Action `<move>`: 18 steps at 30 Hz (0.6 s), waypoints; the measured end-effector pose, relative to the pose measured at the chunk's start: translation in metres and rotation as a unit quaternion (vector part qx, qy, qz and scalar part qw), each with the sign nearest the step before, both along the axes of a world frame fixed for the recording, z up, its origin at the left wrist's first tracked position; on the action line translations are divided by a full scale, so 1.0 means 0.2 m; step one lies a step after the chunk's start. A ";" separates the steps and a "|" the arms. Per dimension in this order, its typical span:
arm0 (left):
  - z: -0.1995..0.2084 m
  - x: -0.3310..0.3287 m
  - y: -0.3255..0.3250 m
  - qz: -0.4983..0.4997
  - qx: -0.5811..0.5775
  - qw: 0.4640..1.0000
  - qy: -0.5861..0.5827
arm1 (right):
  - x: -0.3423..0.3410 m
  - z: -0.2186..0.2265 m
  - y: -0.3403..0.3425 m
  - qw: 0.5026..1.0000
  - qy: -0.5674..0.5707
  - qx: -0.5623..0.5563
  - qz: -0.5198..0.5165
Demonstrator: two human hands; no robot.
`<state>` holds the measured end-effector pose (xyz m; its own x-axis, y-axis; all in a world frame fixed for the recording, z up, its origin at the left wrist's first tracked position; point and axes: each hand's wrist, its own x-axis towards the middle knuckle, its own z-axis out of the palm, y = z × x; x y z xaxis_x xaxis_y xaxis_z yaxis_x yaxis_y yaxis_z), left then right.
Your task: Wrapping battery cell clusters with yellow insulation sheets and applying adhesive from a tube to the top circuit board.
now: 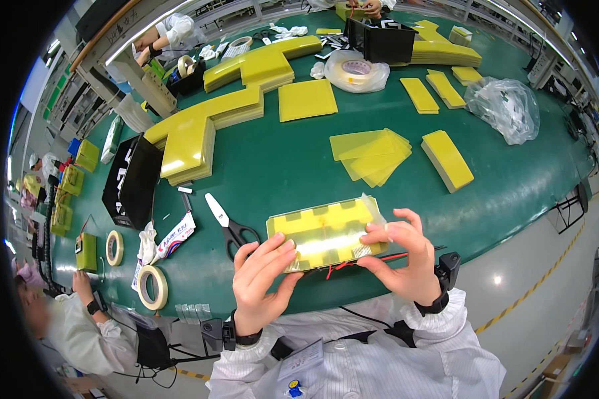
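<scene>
A block-shaped pack covered with yellow sheets point(323, 226), which looks like a battery pack, is between my two hands at the front edge of the table. My left hand point(263, 282) grips its left front corner, with fingers on the top face and the thumb at the near side. At the right end, my right hand point(402, 256) is closed on it between thumb and fingers. A strip of clear tape point(373, 209) sticks up at the far right corner. Red and black wires point(339, 268) come out along the near side. Black-handled scissors point(229, 229) lie just left of the pack.
Stacks of yellow sheets point(192, 143), loose sheets point(373, 154) and a narrow stack point(448, 159) lie beyond. Left are a black bin point(132, 179), tape rolls point(153, 288) and a tube point(177, 234). A plastic bag point(506, 110) sits right. A co-worker point(86, 326) works at left.
</scene>
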<state>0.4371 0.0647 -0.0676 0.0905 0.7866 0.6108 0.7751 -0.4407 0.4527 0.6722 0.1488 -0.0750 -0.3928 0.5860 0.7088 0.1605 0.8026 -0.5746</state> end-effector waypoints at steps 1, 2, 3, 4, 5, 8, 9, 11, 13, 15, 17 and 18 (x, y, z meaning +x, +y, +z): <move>0.00 -0.01 0.00 -0.002 0.002 1.000 0.003 | 0.01 0.00 0.00 1.000 0.002 -0.015 0.009; 0.01 -0.02 -0.01 -0.004 0.004 1.000 0.007 | 0.02 0.02 -0.01 0.999 -0.032 -0.029 0.007; 0.00 -0.02 -0.01 -0.009 0.004 1.000 0.009 | 0.01 0.01 -0.02 1.000 -0.010 -0.006 -0.001; 0.00 -0.02 -0.01 -0.008 0.000 1.000 0.001 | -0.01 0.00 -0.04 1.000 0.012 0.016 -0.008; 0.00 -0.02 -0.01 -0.007 -0.004 1.000 -0.007 | -0.03 -0.02 -0.06 0.999 0.034 0.039 -0.015; 0.01 -0.01 0.00 -0.013 -0.027 0.999 -0.027 | -0.04 -0.06 -0.06 0.999 0.028 0.020 -0.023; 0.02 -0.02 -0.01 -0.011 -0.036 0.999 -0.029 | -0.05 -0.07 -0.05 0.999 0.040 0.012 -0.018; 0.03 -0.06 -0.03 -0.011 -0.060 0.998 -0.002 | -0.06 -0.09 -0.05 0.998 0.057 -0.014 -0.010; 0.05 -0.07 -0.02 -0.022 -0.081 0.996 0.002 | -0.06 -0.09 -0.03 0.998 0.068 -0.011 -0.005; 0.09 -0.05 -0.02 -0.045 -0.101 0.994 -0.015 | -0.03 -0.08 -0.02 0.998 0.059 -0.025 0.009; 0.12 -0.07 -0.03 -0.053 -0.120 0.991 -0.007 | 0.01 0.03 -0.01 0.997 -0.047 -0.063 0.014; 0.15 -0.05 -0.03 -0.053 -0.123 0.991 0.021 | 0.06 0.07 -0.01 0.996 0.000 -0.083 0.025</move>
